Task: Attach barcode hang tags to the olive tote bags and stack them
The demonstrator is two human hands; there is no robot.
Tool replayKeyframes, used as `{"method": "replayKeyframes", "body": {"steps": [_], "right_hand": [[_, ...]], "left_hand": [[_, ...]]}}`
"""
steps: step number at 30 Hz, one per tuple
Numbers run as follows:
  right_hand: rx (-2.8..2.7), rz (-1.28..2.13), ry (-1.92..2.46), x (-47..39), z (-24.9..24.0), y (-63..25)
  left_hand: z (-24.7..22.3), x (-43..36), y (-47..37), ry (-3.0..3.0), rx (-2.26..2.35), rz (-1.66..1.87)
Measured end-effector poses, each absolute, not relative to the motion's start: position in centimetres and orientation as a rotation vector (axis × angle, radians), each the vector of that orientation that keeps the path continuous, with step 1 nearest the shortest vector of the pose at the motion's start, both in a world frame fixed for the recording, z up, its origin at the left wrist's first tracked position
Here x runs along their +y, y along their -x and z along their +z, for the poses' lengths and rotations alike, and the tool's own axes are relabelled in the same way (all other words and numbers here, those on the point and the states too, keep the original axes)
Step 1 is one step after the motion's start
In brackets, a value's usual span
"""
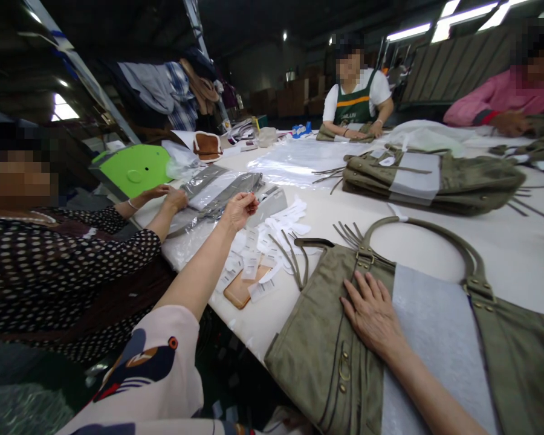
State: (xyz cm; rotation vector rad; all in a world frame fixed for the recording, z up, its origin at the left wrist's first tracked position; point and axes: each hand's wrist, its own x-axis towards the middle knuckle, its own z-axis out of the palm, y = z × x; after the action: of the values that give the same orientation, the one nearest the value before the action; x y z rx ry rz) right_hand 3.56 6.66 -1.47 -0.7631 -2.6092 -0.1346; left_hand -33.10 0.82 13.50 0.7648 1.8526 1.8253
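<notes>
Lying flat with fingers spread, my right hand [374, 311] rests on an olive green handbag [317, 326]. The bag has looped handles [428, 223], brass studs and a sheet of whitish wrapping paper [435, 338] across its middle. My left hand [240, 210] is stretched forward over the table, its fingers pinched together; what they hold, if anything, is too small to make out. Just beside it stands a light grey box-like object [270, 205]. Below are loose white paper tags [251, 257] and strips, partly covering a gold-coloured phone or phone case [239, 292].
Another wrapped olive bag [480, 181] lies farther back on the white table [330, 211]. On the left, a co-worker in a dotted top [131, 260] handles a grey item in clear plastic [217, 187], near a green panel [138, 169]. Two more people work across the table.
</notes>
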Motion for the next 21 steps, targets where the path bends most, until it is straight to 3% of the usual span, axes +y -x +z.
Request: {"method": "replayKeyframes", "body": {"steps": [7,11,15,21], "right_hand": [[-2.578,0.08,0.767,7.2,-2.1,-3.5],[-2.367,0.743,0.896,8.1,1.3,-3.2],[-1.686,1.405,0.876,8.0,7.6,-2.4],[-1.077,1.673,0.791,8.2,10.9,-3.4]], "left_hand": [[16.1,3.4,29.0,-0.865,1.54,1.991],[16.1,3.9,21.6,-0.971,1.548,1.695],[14.4,3.4,12.9,-0.957,1.422,1.435],[12.4,4.1,7.1,-0.993,1.26,1.152]]}}
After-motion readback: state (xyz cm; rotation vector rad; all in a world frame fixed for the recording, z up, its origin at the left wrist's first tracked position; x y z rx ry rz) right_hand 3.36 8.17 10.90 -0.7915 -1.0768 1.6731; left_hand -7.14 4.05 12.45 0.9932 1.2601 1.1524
